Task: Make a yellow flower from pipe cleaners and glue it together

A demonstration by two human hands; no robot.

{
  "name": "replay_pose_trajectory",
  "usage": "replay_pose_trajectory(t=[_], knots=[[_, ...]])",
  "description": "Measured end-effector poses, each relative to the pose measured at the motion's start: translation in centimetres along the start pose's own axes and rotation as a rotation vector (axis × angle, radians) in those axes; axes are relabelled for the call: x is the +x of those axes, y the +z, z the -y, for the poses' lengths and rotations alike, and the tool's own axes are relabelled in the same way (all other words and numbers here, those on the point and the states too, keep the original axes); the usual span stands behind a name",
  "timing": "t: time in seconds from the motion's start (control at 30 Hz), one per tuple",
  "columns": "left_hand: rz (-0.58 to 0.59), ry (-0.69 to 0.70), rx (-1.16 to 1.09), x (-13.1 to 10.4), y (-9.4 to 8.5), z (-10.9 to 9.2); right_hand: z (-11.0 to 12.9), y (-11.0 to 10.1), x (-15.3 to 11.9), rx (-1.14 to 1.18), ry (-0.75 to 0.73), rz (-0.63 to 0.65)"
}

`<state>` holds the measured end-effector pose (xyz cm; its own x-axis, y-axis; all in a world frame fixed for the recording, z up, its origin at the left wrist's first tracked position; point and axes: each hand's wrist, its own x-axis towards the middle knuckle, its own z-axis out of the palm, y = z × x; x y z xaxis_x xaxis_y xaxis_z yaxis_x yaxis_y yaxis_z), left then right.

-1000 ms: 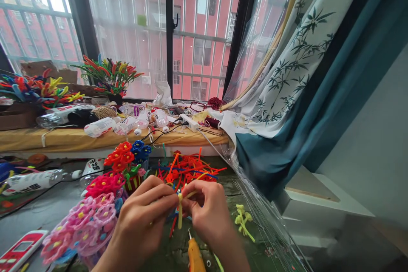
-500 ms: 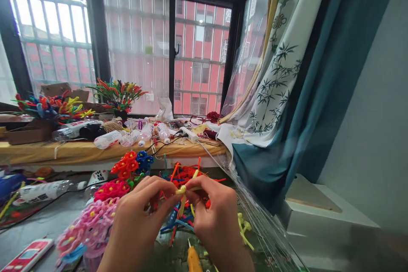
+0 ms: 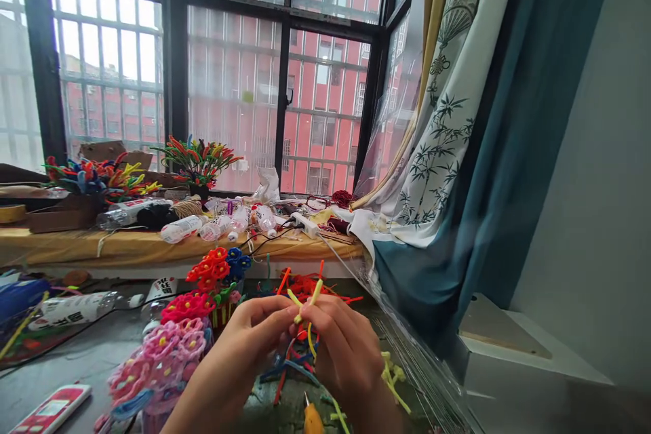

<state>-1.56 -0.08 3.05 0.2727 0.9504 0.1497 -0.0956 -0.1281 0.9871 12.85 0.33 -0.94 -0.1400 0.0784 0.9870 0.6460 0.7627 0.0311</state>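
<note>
Between my fingertips is a short piece of pale yellow pipe cleaner [image 3: 316,291], bent, with two ends sticking up. My left hand [image 3: 259,332] pinches it from the left. My right hand [image 3: 343,346] grips it from the right, fingers closed and partly hiding it. Below my hands lies a yellow-handled tool with a pointed metal tip [image 3: 313,419]. Loose red, blue and yellow pipe cleaners [image 3: 300,369] are strewn on the table under and behind my hands. More pale yellow pieces [image 3: 392,380] lie right of my right hand.
Pink pipe-cleaner flowers [image 3: 163,359] and red ones [image 3: 209,268] stand to the left. A red and white device [image 3: 53,410] lies at front left. Plastic bottles [image 3: 81,308] lie behind it. Thin wires [image 3: 422,366] run along the right edge, near a blue curtain [image 3: 458,271].
My hands have come closer together and turned the yellow pipe cleaner, so two ends now point up. The camera view has shifted slightly, placing the scene lower and more to the right.
</note>
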Motion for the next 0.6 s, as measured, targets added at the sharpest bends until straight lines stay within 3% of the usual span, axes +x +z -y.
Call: replay_pose_trajectory(t=[0.17,0.3,0.43,0.6], knots=[[0.015,0.054,0.067,0.3,-0.1,0.5,-0.2,0.9,-0.9,-0.048,0.032,-0.052],[-0.066,0.205,0.212,0.9,0.3,1.4,-0.2,1.7,-0.9,-0.058,0.212,-0.132],[-0.156,0.43,0.453,1.1,0.4,2.2,-0.1,1.8,-0.3,-0.004,0.401,-0.116],[-0.154,0.799,0.726,1.2,0.1,2.3,-0.3,1.1,0.5,0.116,0.701,0.044]])
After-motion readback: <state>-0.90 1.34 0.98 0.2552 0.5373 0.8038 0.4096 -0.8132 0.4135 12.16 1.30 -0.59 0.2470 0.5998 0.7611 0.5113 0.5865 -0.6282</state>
